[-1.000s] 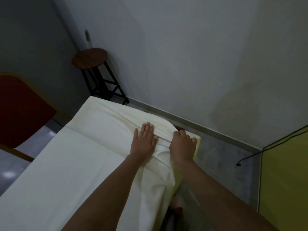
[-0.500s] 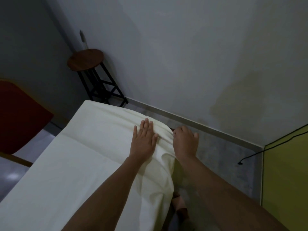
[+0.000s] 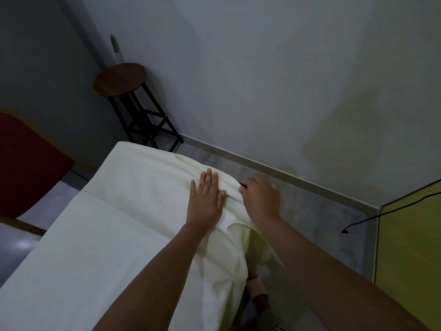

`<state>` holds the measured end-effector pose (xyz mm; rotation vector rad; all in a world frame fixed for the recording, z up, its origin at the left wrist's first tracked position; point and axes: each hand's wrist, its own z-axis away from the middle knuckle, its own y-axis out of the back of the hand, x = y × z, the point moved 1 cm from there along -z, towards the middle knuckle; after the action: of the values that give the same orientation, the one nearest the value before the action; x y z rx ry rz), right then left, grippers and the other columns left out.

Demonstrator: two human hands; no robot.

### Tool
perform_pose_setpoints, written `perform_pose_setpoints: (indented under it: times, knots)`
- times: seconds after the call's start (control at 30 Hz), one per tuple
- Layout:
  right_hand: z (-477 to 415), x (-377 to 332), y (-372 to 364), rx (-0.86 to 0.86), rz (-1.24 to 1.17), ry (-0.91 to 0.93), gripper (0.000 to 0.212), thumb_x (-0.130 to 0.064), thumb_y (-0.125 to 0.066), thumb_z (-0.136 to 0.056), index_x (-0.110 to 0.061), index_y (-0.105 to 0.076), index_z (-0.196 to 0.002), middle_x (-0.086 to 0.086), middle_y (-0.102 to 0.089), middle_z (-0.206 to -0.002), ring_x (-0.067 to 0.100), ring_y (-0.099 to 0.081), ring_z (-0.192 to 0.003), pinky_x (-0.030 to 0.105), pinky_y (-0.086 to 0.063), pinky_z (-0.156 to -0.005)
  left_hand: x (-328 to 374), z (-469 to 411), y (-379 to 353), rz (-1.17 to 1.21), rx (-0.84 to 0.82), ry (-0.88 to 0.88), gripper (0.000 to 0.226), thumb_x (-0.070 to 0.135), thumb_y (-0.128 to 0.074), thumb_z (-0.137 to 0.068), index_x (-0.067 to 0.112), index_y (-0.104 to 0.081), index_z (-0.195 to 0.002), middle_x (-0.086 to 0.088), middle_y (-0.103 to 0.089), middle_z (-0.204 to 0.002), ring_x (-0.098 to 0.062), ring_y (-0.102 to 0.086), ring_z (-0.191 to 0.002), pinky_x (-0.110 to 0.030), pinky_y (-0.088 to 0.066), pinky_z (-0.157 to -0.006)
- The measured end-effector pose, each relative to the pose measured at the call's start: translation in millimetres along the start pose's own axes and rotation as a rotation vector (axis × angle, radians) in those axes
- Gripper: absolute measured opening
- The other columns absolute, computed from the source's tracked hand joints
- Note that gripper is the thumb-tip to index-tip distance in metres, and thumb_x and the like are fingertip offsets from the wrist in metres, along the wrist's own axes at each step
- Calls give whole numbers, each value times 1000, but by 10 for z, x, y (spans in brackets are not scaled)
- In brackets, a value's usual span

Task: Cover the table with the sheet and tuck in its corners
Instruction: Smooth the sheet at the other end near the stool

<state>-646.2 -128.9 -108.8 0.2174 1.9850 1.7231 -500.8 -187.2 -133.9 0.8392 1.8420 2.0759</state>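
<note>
A cream sheet (image 3: pixel 114 230) covers the long table, which runs from the lower left toward the far right corner. My left hand (image 3: pixel 206 201) lies flat on the sheet near that corner, fingers spread, pressing the cloth down. My right hand (image 3: pixel 261 199) is at the corner's edge, fingers curled over the bunched sheet where it folds down the side. Loose cloth hangs in folds (image 3: pixel 229 273) below the corner. A small dark bit of the table (image 3: pixel 243 185) peeks out by my right fingers.
A round wooden stool (image 3: pixel 120 78) on black legs stands in the room's corner beyond the table. A red chair (image 3: pixel 26 168) is at the left. A black cable (image 3: pixel 358 223) runs along a yellow-green panel (image 3: pixel 410 254) at the right. My foot (image 3: pixel 259 290) shows below the hanging cloth.
My right hand has pulled the sheet's fold over and down the corner, so the cloth that stuck out to the right is gone. My left hand stays pressed flat.
</note>
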Motion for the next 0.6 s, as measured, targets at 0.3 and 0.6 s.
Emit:
perform_pose_setpoints:
  times: [0.3, 0.6]
  knots:
    - [-91, -63, 102, -1, 17, -53, 16, -11, -53, -85, -20, -59, -98, 1, -62, -104, 23, -58, -97, 37, -34, -86, 13, -42, 84, 17, 31, 8, 71, 51, 5, -91, 15, 3, -151, -2, 9, -160, -12, 17, -144, -40, 12, -117]
    - [-850, 15, 528, 64, -101, -98, 20, 0, -45, -89, -9, -55, -104, 15, -54, -110, 36, -59, -91, 36, -41, -67, -318, -16, 130, -29, -30, 112, 78, 55, 10, -85, 13, 7, -151, -6, 10, -160, -17, 14, -147, -40, 11, -118]
